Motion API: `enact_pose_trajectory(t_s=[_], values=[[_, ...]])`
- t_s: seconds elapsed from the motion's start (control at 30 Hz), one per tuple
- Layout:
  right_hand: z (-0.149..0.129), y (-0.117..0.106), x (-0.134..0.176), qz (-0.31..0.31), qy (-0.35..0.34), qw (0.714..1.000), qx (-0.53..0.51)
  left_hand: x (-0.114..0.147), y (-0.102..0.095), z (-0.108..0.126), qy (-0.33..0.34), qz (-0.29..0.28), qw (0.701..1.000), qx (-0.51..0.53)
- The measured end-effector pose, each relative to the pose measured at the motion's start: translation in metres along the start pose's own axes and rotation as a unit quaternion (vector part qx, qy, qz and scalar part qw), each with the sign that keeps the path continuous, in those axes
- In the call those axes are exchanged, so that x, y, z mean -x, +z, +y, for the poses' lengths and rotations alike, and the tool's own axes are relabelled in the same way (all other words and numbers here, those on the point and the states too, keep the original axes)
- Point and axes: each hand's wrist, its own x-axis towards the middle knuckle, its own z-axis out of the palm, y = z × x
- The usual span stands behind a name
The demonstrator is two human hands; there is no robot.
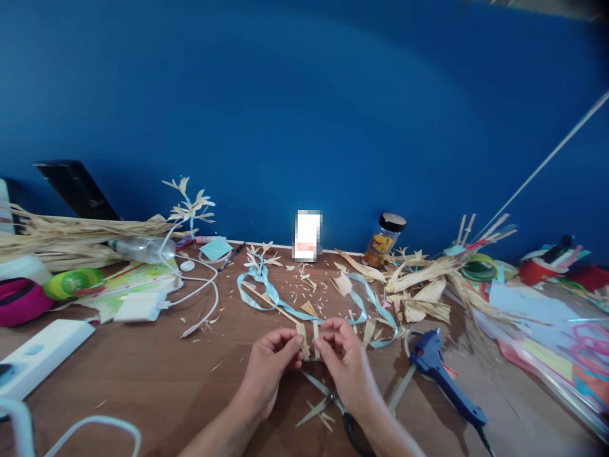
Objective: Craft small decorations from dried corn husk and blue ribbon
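Note:
Between thumb and fingers, my left hand pinches a pale dried husk strip. Close beside it, my right hand pinches a second narrow husk strip. The two strips stand roughly upright, with a small gap between them. Open-bladed scissors lie on the table just below, their dark handle partly under my right forearm. A light blue ribbon curls across the table behind both hands, near a small husk flower. To the right lies a blue glue gun.
Husk scraps litter the brown table. A jar with a black lid stands by the blue wall. Dried husks pile at the right. At the left are a white charger, its cable and a power strip.

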Motion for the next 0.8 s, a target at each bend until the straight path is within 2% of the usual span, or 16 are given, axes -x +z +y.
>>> enact_pose_trajectory(t_s=[0.1,0.27,0.8], values=[[-0.0024,0.0005,0.0008,-0.006,0.012,1.000,-0.001,0.0012,0.0000,-0.0017,-0.002,-0.005,1.000,-0.017],[-0.0088,-0.0001,0.0029,-0.026,-0.011,0.999,0.041,0.0027,0.0009,-0.0020,0.000,-0.010,1.000,-0.027],[-0.0018,0.0006,0.0046,-0.029,-0.034,0.990,0.136,0.0027,-0.0006,-0.0036,0.002,-0.063,0.997,-0.042]])
